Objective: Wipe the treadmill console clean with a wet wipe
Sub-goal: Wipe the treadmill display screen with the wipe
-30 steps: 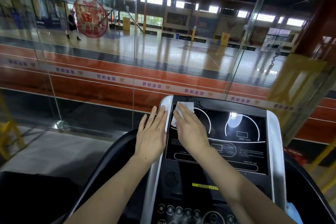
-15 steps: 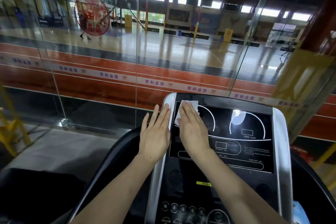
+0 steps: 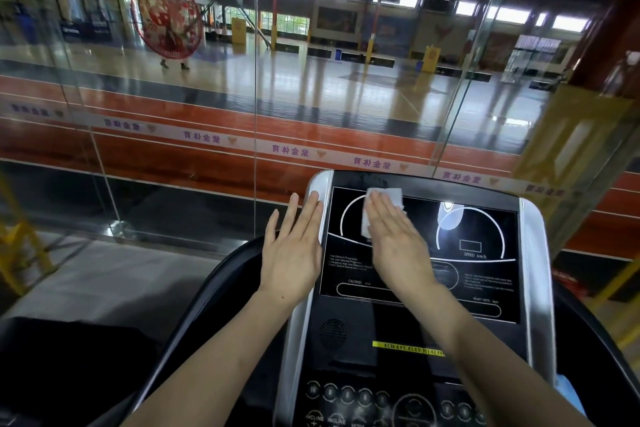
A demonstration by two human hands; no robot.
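Button row (image 3: 363, 395) sits at the bottom of the treadmill console (image 3: 408, 333), nearest the camera; labels read INCLINE, the rest is blurred. Above it are a yellow warning strip (image 3: 408, 346) and a round speaker grille (image 3: 333, 333). Both forearms reach up from the bottom edge.

Right hand (image 3: 398, 246): fingers straight and together, palm flat, pressing the wet wipe (image 3: 384, 196) onto the black display panel (image 3: 485, 274). No pinch, nothing curled. The wipe sits at the panel's upper left, over the left white arc, its edges showing past the fingertips.

Left hand (image 3: 292, 250): flat, fingers extended, holding nothing, fingertips resting on the console's silver left rail (image 3: 313, 288).

Beyond the console are the glass wall (image 3: 256, 97), then a red track (image 3: 173, 149) and the gym court floor (image 3: 311, 80). A red round decal (image 3: 166, 15) is on the glass, far left.
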